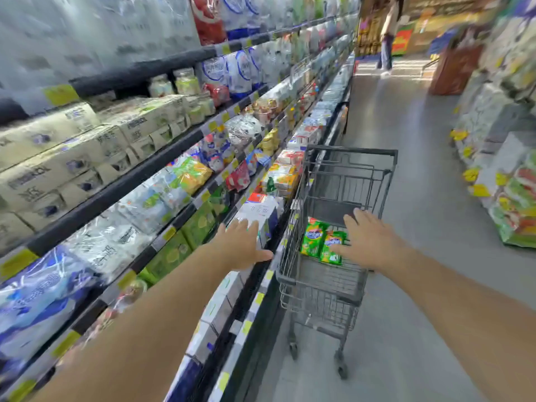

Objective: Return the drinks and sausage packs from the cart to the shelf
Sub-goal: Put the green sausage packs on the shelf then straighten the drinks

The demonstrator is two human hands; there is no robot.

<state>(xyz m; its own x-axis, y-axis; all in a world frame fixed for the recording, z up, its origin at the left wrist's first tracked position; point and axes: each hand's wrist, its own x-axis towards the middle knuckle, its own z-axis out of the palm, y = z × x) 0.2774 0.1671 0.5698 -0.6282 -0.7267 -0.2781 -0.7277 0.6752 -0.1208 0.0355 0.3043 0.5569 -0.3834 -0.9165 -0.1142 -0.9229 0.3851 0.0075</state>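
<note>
Two green sausage packs (323, 242) lie side by side on the wire floor of the cart (351, 153), glossy plastic pouches with a blue-and-white label and a red-orange top edge, flat and soft-looking. They are all that shows in the cart; no drinks are visible in it, so the drinks part of the job looks finished, though the basket's near end is partly hidden by the right hand (368, 242). That hand is over the cart, just beside the packs, fingers spread and straight, holding nothing; whether it touches them cannot be told. The left hand (243, 246) is out past the cart's left side, at the shelf (121, 184), fingers likewise extended and empty, against a white carton with blue print (258, 211). What is left, as I judge it, is lifting the two packs out and setting them on the shelf. The cart is dark grey metal mesh with small castors, standing on a smooth grey floor (420, 198). Left of the cart the shelf runs in dark tiers with yellow price tags, stacked with boxy cartons, shrink-wrapped multipacks and shiny pouches. Beyond the cart a blurred person (387, 33) stands in the aisle.
</note>
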